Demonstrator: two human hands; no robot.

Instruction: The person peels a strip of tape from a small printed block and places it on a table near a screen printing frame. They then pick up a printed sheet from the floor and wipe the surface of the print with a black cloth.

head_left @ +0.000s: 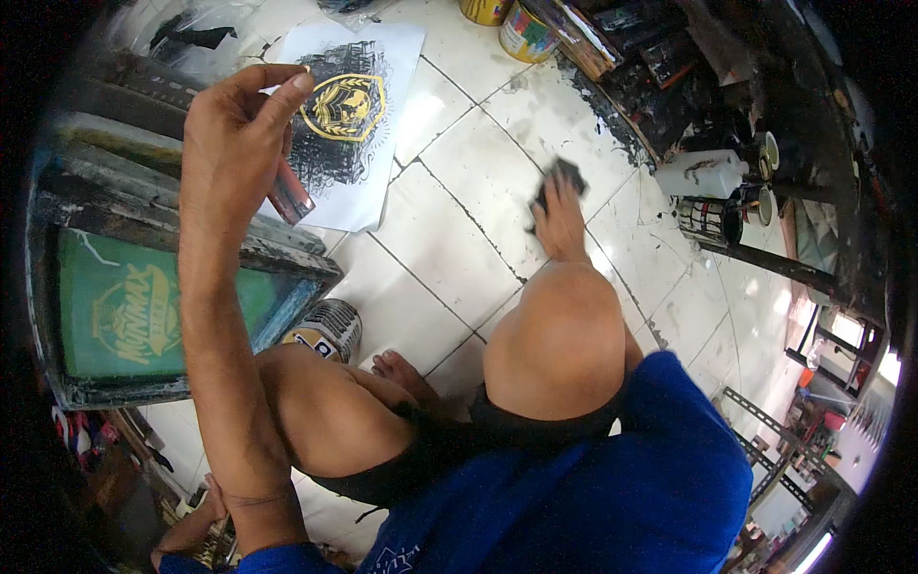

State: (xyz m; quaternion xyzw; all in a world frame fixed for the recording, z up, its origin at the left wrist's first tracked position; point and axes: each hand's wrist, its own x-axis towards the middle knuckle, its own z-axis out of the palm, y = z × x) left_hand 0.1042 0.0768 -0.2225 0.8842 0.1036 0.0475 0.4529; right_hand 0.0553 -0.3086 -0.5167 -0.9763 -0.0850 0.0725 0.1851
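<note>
My left hand (253, 120) is raised at the upper left, thumb and forefinger pinched together. A tiny pale thing shows at their tips, too small to name. Behind the hand lies a white paper sheet (406, 72) printed with a black pattern and a yellow shield emblem (346, 107). A reddish, dark-ended object (293, 194) shows just below this hand, partly hidden by it. Beyond my right knee, my right hand (562, 230) presses a bunched black cloth (565, 174) against the white tiled floor (459, 206); both are slightly blurred.
On the left, a framed green printing screen (81, 316) leans by a paint can (335, 325). More cans (527, 33) stand at the top. A cluttered dark shelf along the right holds a white plastic bottle (703, 174) and a stained can (703, 220). Dark smears mark the tiles.
</note>
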